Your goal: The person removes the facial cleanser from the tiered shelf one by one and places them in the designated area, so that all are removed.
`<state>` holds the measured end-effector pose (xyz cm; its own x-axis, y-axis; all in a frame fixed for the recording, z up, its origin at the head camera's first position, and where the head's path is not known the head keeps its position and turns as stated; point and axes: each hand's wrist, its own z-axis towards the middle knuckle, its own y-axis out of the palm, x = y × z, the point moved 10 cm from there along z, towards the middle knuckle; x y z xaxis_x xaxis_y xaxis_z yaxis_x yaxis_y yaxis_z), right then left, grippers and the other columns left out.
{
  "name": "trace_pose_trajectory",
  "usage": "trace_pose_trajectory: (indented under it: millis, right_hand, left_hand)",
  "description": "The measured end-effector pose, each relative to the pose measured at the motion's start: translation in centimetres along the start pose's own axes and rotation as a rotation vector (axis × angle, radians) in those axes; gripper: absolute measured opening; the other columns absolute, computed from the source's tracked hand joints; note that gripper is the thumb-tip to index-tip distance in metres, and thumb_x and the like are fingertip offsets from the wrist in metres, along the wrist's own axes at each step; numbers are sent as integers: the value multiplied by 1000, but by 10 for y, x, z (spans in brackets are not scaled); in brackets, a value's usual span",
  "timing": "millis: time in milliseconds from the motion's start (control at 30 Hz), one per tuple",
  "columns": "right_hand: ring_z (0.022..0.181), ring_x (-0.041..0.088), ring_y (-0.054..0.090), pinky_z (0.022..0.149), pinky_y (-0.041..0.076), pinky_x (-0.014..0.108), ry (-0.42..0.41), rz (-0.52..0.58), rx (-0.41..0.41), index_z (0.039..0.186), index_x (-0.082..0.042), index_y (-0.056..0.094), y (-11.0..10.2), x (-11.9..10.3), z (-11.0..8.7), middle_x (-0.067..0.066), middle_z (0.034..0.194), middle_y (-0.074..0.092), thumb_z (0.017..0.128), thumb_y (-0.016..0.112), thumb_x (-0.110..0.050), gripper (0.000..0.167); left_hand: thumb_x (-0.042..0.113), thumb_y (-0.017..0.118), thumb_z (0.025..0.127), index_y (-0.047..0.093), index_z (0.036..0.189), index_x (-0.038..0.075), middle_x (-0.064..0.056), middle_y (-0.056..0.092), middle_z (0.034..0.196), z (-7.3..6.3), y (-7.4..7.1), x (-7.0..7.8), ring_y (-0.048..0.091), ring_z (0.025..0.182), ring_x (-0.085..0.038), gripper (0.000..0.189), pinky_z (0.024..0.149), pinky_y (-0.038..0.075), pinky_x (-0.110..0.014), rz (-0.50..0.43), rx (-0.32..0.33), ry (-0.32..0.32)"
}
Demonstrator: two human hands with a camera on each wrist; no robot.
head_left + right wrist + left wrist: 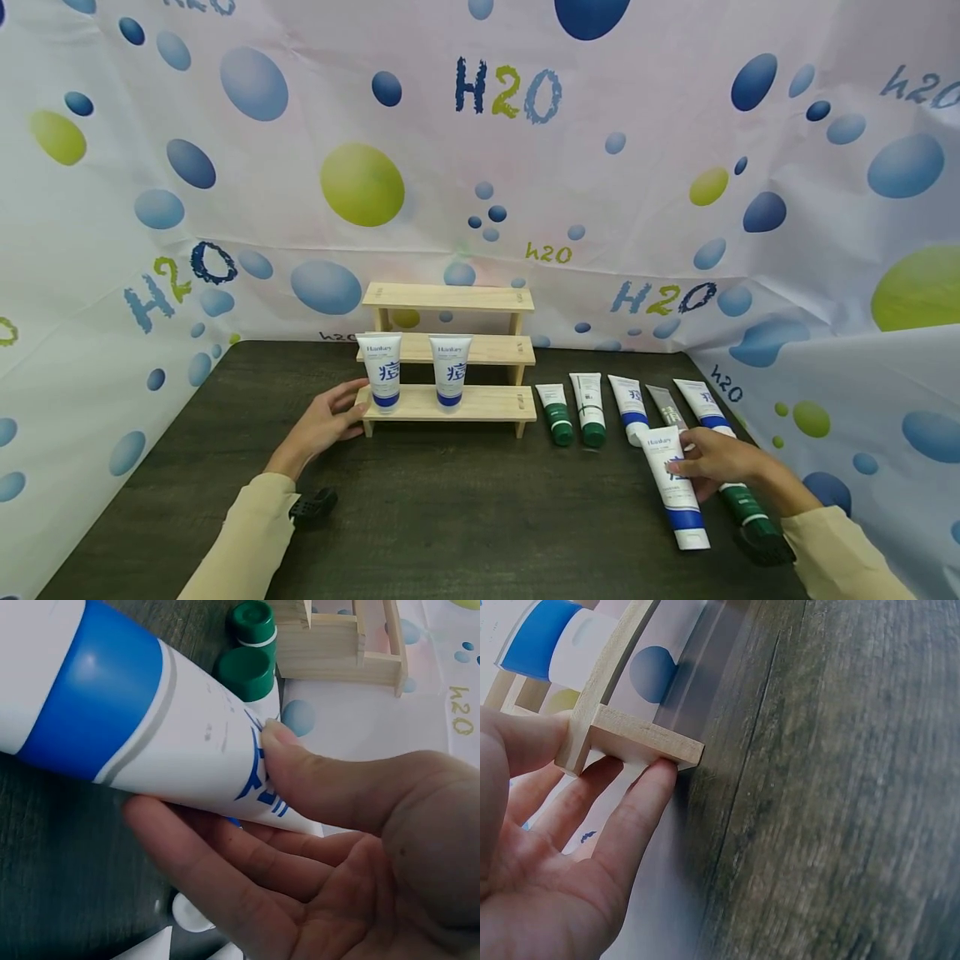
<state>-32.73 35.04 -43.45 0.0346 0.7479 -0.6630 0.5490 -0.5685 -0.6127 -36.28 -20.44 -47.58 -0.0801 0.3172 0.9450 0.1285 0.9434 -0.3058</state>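
Note:
My right hand [712, 467] pinches a white squeeze tube [673, 492] with a blue band, thumb across its printed front and fingers behind. In the head view its cap points down toward me; the right wrist view shows the tube [202, 727] close up. My left hand [326, 421] grips the left end of a three-tier wooden display stand [450, 402], thumb on the bottom step's board and fingertips against its leg [641, 739]. Two similar tubes stand cap down on the bottom step, one at the left [382, 371] and one near the middle [450, 367].
Right of the stand, tubes lie in a row on the dark wooden table [465, 517]: a green-and-white one [557, 412], a white one with a green cap [588, 408], a blue-banded one [628, 404] and others partly behind my right hand. A printed white cloth [480, 167] rises behind.

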Motion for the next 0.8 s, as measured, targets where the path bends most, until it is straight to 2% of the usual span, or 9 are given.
trace_pose_trajectory:
  millis: [267,600,800]
  right_hand:
    - [81,19,69,68,67,40,46,-27,72,129,20,49,-8,9,1,16,102,69,98,73,-23,58]
    - [71,17,66,62,66,35,109,-34,88,116,12,53,-4,22,2,10,89,68,96,74,-17,41]
    - [65,15,65,57,65,32,55,-5,49,104,7,56,1,23,2,7,80,66,98,72,-14,28]
  left_hand:
    - [19,56,108,31,162,11,-29,33,164,1,1,-1,50,141,-48,60,104,59,-50,-4,-3,-5]
    - [19,56,108,32,162,12,-29,34,164,1,1,-1,51,141,-47,59,104,59,-50,-3,-2,-2]
    - [19,56,108,32,162,12,-28,34,164,2,1,-1,51,140,-47,59,103,59,-49,-5,-1,-4]
